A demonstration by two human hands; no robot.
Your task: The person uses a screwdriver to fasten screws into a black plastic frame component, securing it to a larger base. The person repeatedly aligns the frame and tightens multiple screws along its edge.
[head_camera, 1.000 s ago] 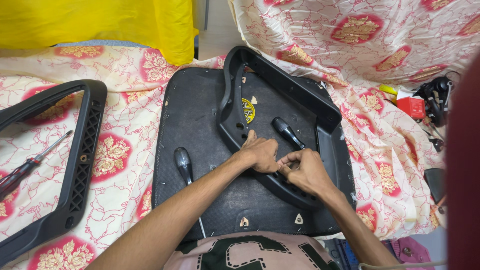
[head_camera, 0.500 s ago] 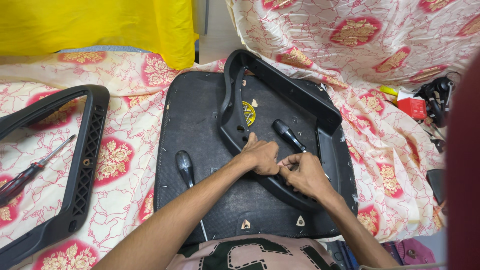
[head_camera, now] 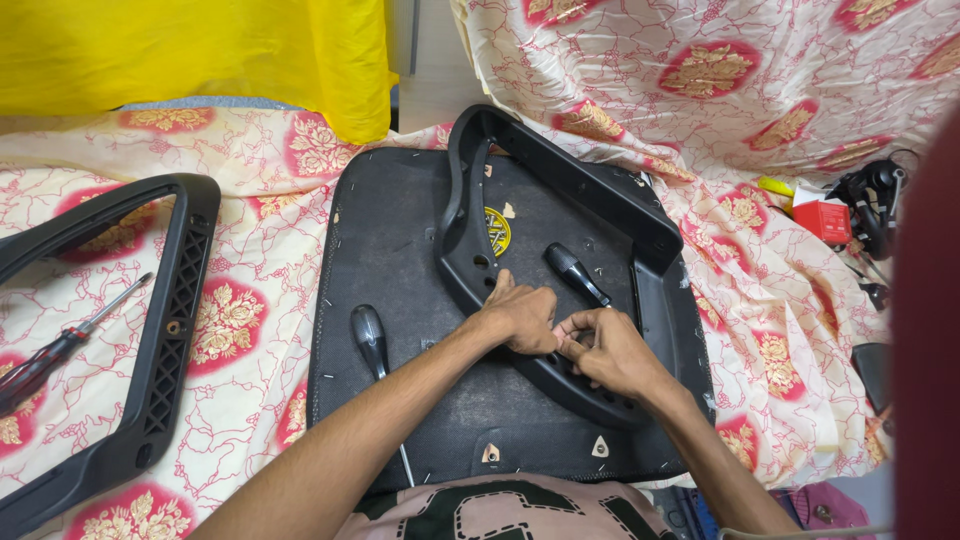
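The left hand (head_camera: 520, 318) and the right hand (head_camera: 610, 350) meet on the near rail of the black plastic frame (head_camera: 560, 190), which lies on the flat black seat board (head_camera: 390, 230). Both sets of fingers are curled shut and pinch something tiny on the rail; I cannot tell what. 1 screwdriver (head_camera: 575, 272) lies just behind the fingers, another screwdriver (head_camera: 370, 340) to their left. The tiny part could slip and get lost on the flowery cloth (head_camera: 260, 290).

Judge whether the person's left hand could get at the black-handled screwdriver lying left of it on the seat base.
Probably yes: the screwdriver lies uncovered on the seat base, just beside the left hand, nothing between them.
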